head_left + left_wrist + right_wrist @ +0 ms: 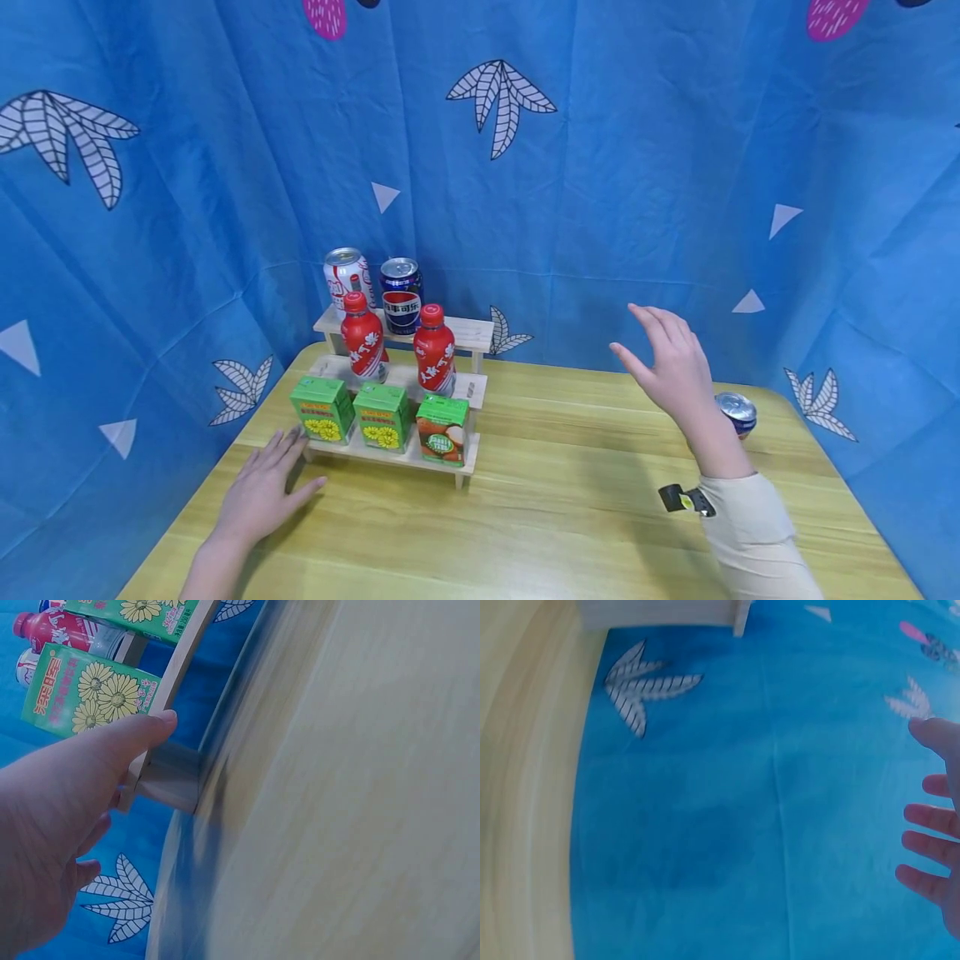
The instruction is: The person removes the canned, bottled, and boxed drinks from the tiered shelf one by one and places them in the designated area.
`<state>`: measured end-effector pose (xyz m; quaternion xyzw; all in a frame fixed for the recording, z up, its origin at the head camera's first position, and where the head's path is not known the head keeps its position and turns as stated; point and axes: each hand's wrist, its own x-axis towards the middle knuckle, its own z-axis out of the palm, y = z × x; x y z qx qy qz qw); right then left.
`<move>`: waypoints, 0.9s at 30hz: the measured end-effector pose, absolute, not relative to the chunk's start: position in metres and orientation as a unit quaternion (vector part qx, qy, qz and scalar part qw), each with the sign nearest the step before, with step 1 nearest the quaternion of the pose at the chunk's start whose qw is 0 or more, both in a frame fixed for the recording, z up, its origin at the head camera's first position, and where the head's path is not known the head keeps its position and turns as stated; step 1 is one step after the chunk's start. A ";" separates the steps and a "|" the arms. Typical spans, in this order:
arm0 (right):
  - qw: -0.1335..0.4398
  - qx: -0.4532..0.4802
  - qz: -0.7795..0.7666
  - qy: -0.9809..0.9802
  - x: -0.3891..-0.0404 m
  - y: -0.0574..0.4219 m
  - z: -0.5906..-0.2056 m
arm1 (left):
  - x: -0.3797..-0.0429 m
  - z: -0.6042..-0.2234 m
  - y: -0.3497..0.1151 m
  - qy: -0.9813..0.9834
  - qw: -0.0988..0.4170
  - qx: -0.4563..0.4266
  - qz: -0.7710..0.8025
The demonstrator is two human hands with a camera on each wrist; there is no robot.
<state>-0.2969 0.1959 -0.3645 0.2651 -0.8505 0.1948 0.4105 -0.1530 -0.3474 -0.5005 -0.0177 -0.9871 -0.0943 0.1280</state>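
In the head view, with 12 at the far side, the shelf (469,336) stands at 10 o'clock on the counter (540,517). The left hand (264,487) is at the shelf's 8 o'clock, wide, thumb well away from the fingers, holding nothing. Its fingertips are just beside the shelf's bottom tier and the nearest flower box (322,410); in the left wrist view the thumb overlaps that tier's edge, but I cannot tell whether it touches.

The right hand (678,371) is raised at the counter's 2 o'clock, wide and holding nothing. At its 4 o'clock a can (736,409) stands on the counter, partly behind the wrist.

On the bottom tier, a second flower box (382,417) stands at the nearest one's 3 o'clock, with a brown-print box (442,431) beyond. The middle tier carries two red bottles (435,350); the top, a white can (347,275) and, at its 3 o'clock, a blue can (401,296). A blue curtain (630,208) hangs behind.
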 end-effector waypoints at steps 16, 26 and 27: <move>0.413 0.324 0.240 -0.817 -0.304 0.118 -0.349 | -0.153 -0.500 -0.346 -0.987 0.130 -0.018 -0.096; 0.386 0.355 0.243 -0.816 -0.301 0.071 -0.338 | -0.152 -0.496 -0.343 -0.989 0.115 -0.011 -0.097; 0.384 0.358 0.241 -0.816 -0.301 0.067 -0.337 | -0.152 -0.496 -0.343 -0.989 0.115 -0.011 -0.097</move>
